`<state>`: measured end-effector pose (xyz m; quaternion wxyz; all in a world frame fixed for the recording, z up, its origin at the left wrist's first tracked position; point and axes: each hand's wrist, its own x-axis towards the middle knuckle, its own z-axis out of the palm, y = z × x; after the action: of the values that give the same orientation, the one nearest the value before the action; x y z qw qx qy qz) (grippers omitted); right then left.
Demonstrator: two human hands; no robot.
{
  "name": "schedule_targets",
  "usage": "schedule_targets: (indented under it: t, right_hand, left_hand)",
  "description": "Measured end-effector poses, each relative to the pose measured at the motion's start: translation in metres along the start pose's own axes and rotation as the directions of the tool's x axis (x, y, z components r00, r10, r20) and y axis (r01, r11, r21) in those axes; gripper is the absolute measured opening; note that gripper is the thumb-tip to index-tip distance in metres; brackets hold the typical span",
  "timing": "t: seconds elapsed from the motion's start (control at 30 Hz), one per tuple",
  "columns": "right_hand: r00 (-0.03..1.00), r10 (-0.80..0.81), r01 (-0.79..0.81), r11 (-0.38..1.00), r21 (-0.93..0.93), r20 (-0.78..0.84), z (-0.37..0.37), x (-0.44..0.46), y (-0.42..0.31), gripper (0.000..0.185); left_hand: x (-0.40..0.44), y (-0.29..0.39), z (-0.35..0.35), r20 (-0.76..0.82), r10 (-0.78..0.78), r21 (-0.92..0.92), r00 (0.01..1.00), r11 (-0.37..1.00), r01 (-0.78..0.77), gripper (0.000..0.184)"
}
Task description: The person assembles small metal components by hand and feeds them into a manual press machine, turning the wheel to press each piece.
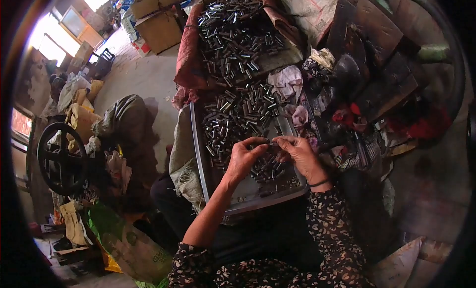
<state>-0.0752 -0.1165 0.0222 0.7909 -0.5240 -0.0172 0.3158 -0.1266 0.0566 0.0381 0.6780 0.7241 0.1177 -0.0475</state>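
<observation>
My left hand and my right hand meet over the near part of a shallow metal tray. Between their pinched fingertips is a small dark metal pin, held at both ends; its exact shape is too small to make out. Beneath and beyond the hands, many short cylindrical metal pins lie heaped in the tray. Farther back, a second heap of the same pins spills from a red woven sack.
Crumpled rags lie along the tray's right side, beside dark metal plates. A large green handwheel stands at far right. At left are a black handwheel, a stuffed sack and a cardboard box.
</observation>
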Motion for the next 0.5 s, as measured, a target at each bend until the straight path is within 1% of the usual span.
schedule_targets:
  t: [0.07, 0.1, 0.17, 0.2, 0.23, 0.27, 0.3, 0.37, 0.4, 0.47, 0.5]
  right_hand:
    - [0.993, 0.096, -0.093, 0.995, -0.044, 0.067, -0.004, -0.002, -0.002, 0.026]
    - [0.993, 0.097, -0.094, 0.995, -0.044, 0.067, -0.002, -0.003, -0.002, 0.026]
    - [0.999, 0.053, -0.053, 0.997, -0.058, -0.014, 0.002, -0.004, -0.002, 0.024]
    - [0.999, 0.053, -0.053, 0.997, -0.058, -0.012, 0.002, -0.004, -0.001, 0.024]
    - [1.000, -0.003, 0.003, 0.996, -0.092, 0.003, 0.002, -0.003, 0.000, 0.024]
    - [0.998, -0.059, 0.062, 0.990, -0.123, 0.023, 0.003, -0.002, 0.000, 0.024]
    - [0.997, -0.063, 0.067, 0.990, -0.120, 0.036, 0.003, -0.002, 0.000, 0.024]
    - [0.986, -0.168, 0.166, 0.949, -0.268, 0.015, 0.005, -0.001, -0.001, 0.021]
    - [0.982, -0.182, 0.186, 0.947, -0.261, 0.043, 0.007, 0.001, -0.001, 0.021]
    - [0.970, -0.242, 0.231, 0.887, -0.399, 0.022, 0.008, -0.001, -0.003, 0.020]
    - [0.968, -0.249, 0.242, 0.885, -0.398, 0.035, 0.008, -0.001, -0.005, 0.020]
  left_hand:
    - [-0.001, 0.000, -0.001, 0.008, -0.026, -0.004, 1.000, 1.000, 0.026, 0.025]
    - [-0.002, 0.000, -0.001, 0.014, -0.050, -0.008, 0.999, 0.999, 0.050, 0.025]
    - [-0.003, 0.003, -0.001, 0.011, -0.074, -0.008, 0.997, 0.997, 0.074, 0.025]
    - [-0.003, 0.005, 0.000, 0.009, -0.097, -0.007, 0.995, 0.995, 0.097, 0.025]
    - [-0.002, 0.002, 0.000, 0.007, -0.096, -0.006, 0.995, 0.995, 0.096, 0.025]
    - [-0.001, -0.004, 0.000, 0.018, -0.092, -0.051, 0.996, 0.994, 0.093, 0.024]
    - [0.001, -0.006, -0.002, 0.024, -0.084, -0.093, 0.996, 0.992, 0.086, 0.024]
    - [0.001, -0.004, -0.001, 0.005, -0.080, -0.079, 0.997, 0.994, 0.080, 0.023]
    - [0.000, -0.002, -0.002, 0.004, -0.088, -0.075, 0.996, 0.993, 0.088, 0.022]
    - [-0.001, 0.001, -0.003, 0.030, -0.141, -0.091, 0.990, 0.986, 0.143, 0.022]
    - [0.000, -0.003, -0.002, 0.022, -0.168, -0.100, 0.986, 0.980, 0.169, 0.022]
